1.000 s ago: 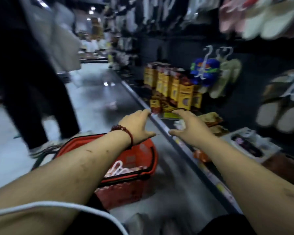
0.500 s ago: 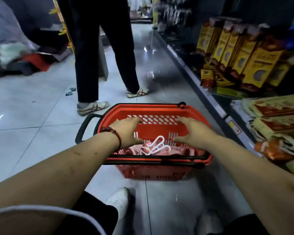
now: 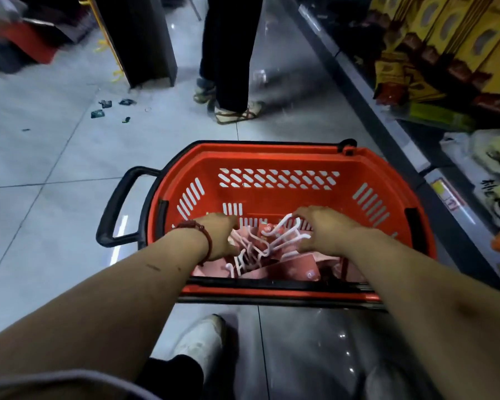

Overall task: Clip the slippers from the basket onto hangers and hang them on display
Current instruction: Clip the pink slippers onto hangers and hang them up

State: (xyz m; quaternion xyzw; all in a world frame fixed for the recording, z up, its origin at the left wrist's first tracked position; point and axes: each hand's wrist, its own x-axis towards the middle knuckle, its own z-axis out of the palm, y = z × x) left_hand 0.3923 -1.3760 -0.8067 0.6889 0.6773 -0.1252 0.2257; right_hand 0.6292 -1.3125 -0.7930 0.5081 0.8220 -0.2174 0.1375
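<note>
Both hands reach into the red shopping basket (image 3: pixel 272 153) to gather stock. The left hand (image 3: pixel 220 235) is at 9 o'clock of the white hangers (image 3: pixel 274 241) and the right hand (image 3: pixel 324 229) at 3 o'clock. I cannot tell whether either grips anything. The pink slippers (image 3: pixel 298 267) lie underneath.

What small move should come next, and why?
Probably close the right hand on a white hanger and lift it clear: it and the left hand are down in the red basket, over a tangle of them and pink slippers.
</note>
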